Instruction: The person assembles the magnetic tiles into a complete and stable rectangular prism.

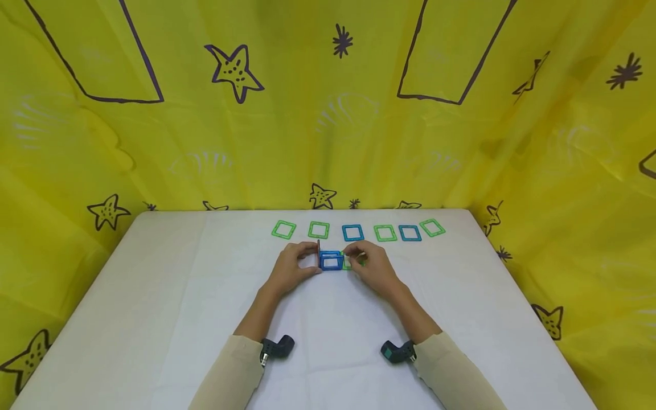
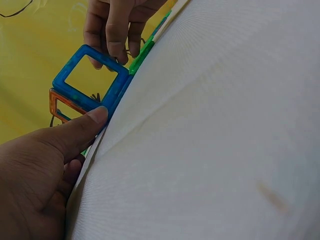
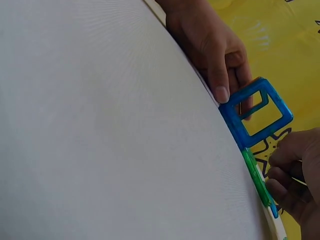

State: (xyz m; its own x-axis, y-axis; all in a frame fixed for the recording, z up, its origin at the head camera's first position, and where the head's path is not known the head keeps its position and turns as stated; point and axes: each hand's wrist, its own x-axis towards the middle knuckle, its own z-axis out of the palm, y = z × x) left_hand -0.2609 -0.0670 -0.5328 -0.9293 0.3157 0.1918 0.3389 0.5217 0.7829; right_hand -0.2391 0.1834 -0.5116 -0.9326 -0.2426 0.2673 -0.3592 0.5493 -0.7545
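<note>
A small structure of square magnetic tiles stands on the white table between the two hands. Blue tiles (image 1: 331, 261) form its base and upright sides, and an orange tile (image 2: 70, 104) stands at its left. My left hand (image 1: 290, 267) grips this left side, its thumb low on the front blue corner and the fingers behind. At the right, a green tile (image 3: 256, 178) lies flat against the blue base. My right hand (image 1: 374, 266) pinches this green tile with curled fingers and thumb, partly covering it.
Behind the hands lies a row of loose square tiles, including a green tile (image 1: 284, 229), a blue tile (image 1: 353, 240) and another green tile (image 1: 433, 220) at the right end. A yellow patterned curtain (image 1: 287, 142) hangs along the table's (image 1: 318, 353) back and sides.
</note>
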